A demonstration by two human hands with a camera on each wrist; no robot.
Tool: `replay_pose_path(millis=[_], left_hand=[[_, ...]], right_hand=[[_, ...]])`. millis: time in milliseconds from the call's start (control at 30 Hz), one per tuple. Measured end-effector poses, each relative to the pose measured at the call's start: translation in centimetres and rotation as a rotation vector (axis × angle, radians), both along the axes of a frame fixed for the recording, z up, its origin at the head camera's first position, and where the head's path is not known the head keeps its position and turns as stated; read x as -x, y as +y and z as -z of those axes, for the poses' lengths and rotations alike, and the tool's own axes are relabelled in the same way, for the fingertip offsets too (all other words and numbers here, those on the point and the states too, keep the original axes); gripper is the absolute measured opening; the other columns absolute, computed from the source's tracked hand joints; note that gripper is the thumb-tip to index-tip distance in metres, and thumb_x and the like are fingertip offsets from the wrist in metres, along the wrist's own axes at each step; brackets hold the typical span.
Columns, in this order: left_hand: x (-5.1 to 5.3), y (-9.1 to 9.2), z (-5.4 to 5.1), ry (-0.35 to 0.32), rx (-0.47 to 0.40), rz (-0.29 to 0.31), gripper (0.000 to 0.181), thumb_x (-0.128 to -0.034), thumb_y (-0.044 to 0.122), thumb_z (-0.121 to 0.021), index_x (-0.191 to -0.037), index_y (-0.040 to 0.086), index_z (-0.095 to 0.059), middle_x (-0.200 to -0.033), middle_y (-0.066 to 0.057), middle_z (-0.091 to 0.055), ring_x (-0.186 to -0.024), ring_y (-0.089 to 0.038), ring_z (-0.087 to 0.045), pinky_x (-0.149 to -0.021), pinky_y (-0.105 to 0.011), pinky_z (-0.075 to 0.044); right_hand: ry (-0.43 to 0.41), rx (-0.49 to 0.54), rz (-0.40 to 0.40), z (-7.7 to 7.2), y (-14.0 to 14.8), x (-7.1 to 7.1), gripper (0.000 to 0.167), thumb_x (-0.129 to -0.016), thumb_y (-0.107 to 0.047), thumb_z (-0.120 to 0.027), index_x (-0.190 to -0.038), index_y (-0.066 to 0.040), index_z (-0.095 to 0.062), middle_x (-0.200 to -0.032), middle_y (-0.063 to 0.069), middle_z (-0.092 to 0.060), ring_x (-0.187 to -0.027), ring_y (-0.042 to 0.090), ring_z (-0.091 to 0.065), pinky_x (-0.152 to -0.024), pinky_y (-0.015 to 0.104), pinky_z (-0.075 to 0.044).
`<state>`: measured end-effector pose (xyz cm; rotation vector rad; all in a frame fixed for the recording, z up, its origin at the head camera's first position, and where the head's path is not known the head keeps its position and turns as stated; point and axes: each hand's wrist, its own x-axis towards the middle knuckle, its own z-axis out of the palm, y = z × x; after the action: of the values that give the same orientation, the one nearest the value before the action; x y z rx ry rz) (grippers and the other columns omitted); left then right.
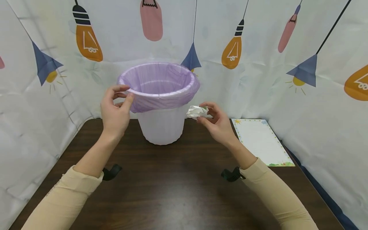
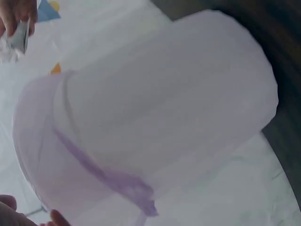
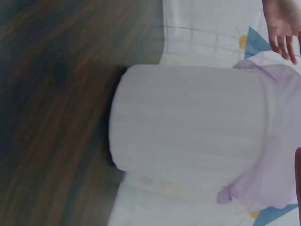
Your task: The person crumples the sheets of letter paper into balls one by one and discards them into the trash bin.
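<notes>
Crumpled paper [image 1: 196,111], whitish w/ a bit of green, is in the R hand [image 1: 216,123], pinched btwn thumb & fingers. It's up off the surface [image 1: 172,188], outside the bin [image 1: 161,127], just beside its R side & a little below the rim; can't tell if paper & bin touch.

Bin is white, upright on the surface toward the far edge, w/ a purple liner [image 1: 169,101] folded out over the rim & hanging down the outside. In the L wrist view a bunched bit of liner sticks out.

L hand [image 1: 115,111] is at the liner's L edge, thumb & fingers apart, nothing gripped; can't tell if it touches the liner.

Sheet [image 1: 260,140] w/ a coloured decorative border lies flat on the surface, R side, beyond the R forearm. Sleeves [image 1: 64,199] are beige, dark straps [image 1: 112,172] at both wrists. Backdrop [image 1: 258,86]: pale cloth w/ printed bulbs, lamps & pencils.
</notes>
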<state>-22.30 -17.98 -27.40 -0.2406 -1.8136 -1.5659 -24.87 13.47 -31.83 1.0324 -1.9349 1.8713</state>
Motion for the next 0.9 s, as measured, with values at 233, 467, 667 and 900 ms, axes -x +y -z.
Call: replay_pose_path(millis=[233, 467, 667, 900], left_hand=[[2.0, -2.8, -2.0, -0.172, -0.244, 0.063, 0.031, -0.1009, 0.005, -0.061, -0.131, -0.002, -0.062, -0.124, -0.009, -0.053, -0.103, -0.017, -0.058, -0.08, -0.021, -0.055], [3.2, -4.5, -2.7, -0.279, -0.382, 0.144, 0.037, -0.1017, 0.003, -0.06, -0.138, -0.003, -0.056, -0.124, -0.008, -0.048, -0.105, -0.016, -0.056, -0.082, -0.021, -0.056], [3.8, -5.2, -3.3, -0.35, -0.5, 0.233, 0.047, -0.0986, 0.001, -0.064, -0.143, -0.005, -0.05, -0.127, -0.008, -0.05, -0.1, -0.017, -0.061, -0.081, -0.022, -0.057], [4.1, -5.7, -3.7, -0.445, -0.526, 0.324, 0.067, -0.0973, 0.002, -0.068, -0.156, -0.002, -0.035, -0.132, -0.009, -0.048, -0.103, -0.016, -0.062, -0.083, -0.023, -0.057]], right_hand=[[0.09, -0.002, -0.001, -2.2, -0.2, 0.8, 0.041, -0.09, 0.02, -0.066, -0.128, 0.01, -0.055, -0.113, 0.016, -0.06, -0.094, 0.025, -0.064, -0.08, 0.037, -0.06], [0.142, -0.011, 0.004, -4.3, -0.8, 1.7, 0.041, -0.089, 0.019, -0.068, -0.127, 0.011, -0.056, -0.112, 0.014, -0.06, -0.092, 0.026, -0.065, -0.08, 0.037, -0.06], [0.179, -0.016, 0.013, -5.7, -1.5, 2.5, 0.04, -0.089, 0.017, -0.07, -0.126, 0.009, -0.058, -0.112, 0.013, -0.062, -0.091, 0.026, -0.065, -0.08, 0.036, -0.06], [0.196, -0.046, 0.056, -6.7, -2.4, 3.8, 0.04, -0.089, 0.014, -0.072, -0.126, 0.006, -0.06, -0.113, 0.014, -0.063, -0.091, 0.025, -0.065, -0.077, 0.031, -0.06]])
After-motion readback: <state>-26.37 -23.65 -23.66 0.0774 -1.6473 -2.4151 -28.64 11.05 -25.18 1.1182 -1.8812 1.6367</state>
